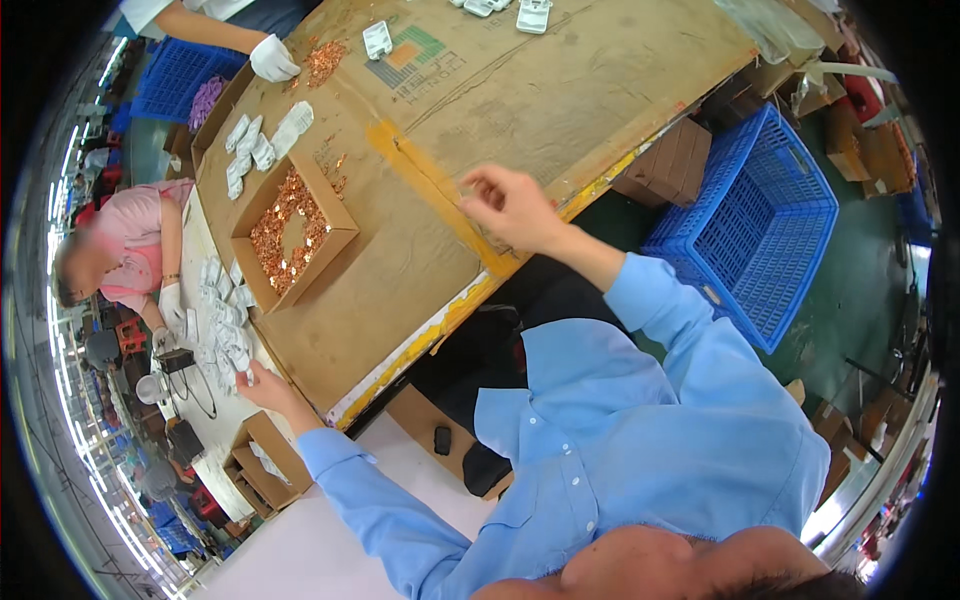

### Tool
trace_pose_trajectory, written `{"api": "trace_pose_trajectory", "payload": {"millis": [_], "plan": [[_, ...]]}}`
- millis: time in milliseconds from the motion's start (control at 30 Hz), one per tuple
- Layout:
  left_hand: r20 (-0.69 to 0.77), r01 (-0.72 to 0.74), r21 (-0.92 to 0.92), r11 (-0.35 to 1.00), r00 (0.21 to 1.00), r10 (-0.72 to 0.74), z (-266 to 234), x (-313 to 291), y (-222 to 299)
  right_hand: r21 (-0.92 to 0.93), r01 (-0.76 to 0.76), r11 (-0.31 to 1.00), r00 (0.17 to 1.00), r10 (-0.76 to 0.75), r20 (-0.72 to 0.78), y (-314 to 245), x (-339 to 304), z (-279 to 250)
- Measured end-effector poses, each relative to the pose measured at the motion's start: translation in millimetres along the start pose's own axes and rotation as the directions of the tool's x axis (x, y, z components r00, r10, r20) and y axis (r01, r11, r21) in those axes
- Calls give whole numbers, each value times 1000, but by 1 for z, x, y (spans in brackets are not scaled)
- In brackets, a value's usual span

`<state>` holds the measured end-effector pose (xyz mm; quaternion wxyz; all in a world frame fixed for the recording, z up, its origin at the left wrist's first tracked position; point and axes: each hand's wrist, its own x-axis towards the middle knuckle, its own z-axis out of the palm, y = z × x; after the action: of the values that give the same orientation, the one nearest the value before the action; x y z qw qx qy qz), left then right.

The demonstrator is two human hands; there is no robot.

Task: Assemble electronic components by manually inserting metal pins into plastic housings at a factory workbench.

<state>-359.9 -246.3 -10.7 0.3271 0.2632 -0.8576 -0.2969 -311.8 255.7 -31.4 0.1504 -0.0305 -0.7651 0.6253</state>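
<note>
My left hand (pixel 268 390) reaches to the edge of a heap of white plastic parts (pixel 222 310) on the white side table. Its fingers are closed on one white plastic part at the near end of the heap. Over the cardboard-covered table my right hand (pixel 512 210) hovers with curled fingers, thumb and fingertips close together; what they hold, if anything, is too small to make out. Left of it stands an open cardboard box (pixel 342 240) filled with small copper-coloured metal pieces (pixel 268 238).
More white parts (pixel 245 150) and loose copper pieces (pixel 325 62) lie farther off, beside a co-worker's gloved hand (pixel 273 60). White cases (pixel 533 15) sit at the far edge. A blue crate (pixel 765 230) stands at right. Another gloved person (pixel 135 240) works at left.
</note>
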Motion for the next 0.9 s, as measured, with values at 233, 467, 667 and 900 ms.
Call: {"api": "trace_pose_trajectory", "payload": {"millis": [233,467,667,900], "plan": [[184,-387,-96,917,899,398,-4,-121,54,-634,-22,773,1000,3,-31,32,162,-105],[190,-417,-261,871,862,470,-13,-202,88,-995,53,82,967,245,72,83,240,-163],[184,-411,-351,841,851,492,-27,-233,89,-970,225,92,952,189,239,4,175,-102],[596,310,-614,726,785,169,-42,-246,109,-612,641,462,657,81,750,-104,19,7]]}}
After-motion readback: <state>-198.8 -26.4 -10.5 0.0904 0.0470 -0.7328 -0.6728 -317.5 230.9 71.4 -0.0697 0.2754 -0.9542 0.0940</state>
